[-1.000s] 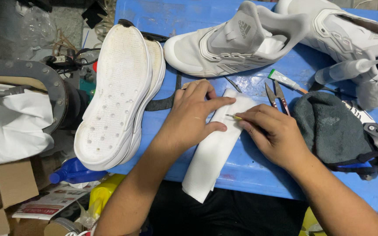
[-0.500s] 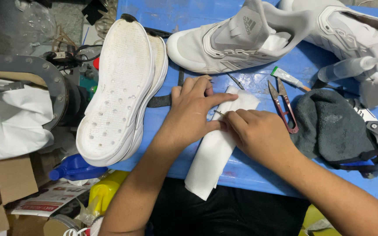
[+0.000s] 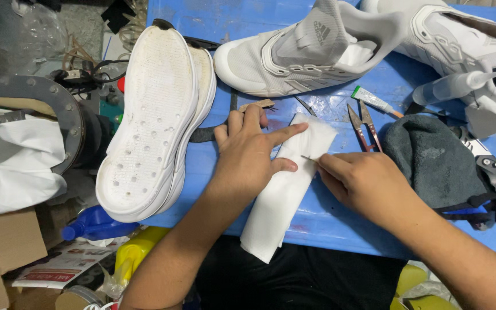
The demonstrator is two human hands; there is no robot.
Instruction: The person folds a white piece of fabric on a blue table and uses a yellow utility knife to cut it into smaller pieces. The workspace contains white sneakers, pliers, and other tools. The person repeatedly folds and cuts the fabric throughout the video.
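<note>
A strip of white fabric was found lying flat on the blue tabletop, its near end overhanging the front edge. The left hand was spread open upon the strip's upper half, palm down, index finger extended along the cloth to pin it. The right hand was closed in a pinch on a thin needle-like tool, the tip set at the strip's right edge, just beside the left thumb. No mark, cut or stitch could be made out on the strip; the work was judged to be at an early stage, with most of the strip untouched. Small snips lay unused just beyond the right hand. A white shoe sole lay well left, a grey shoe upper beyond the hands.
</note>
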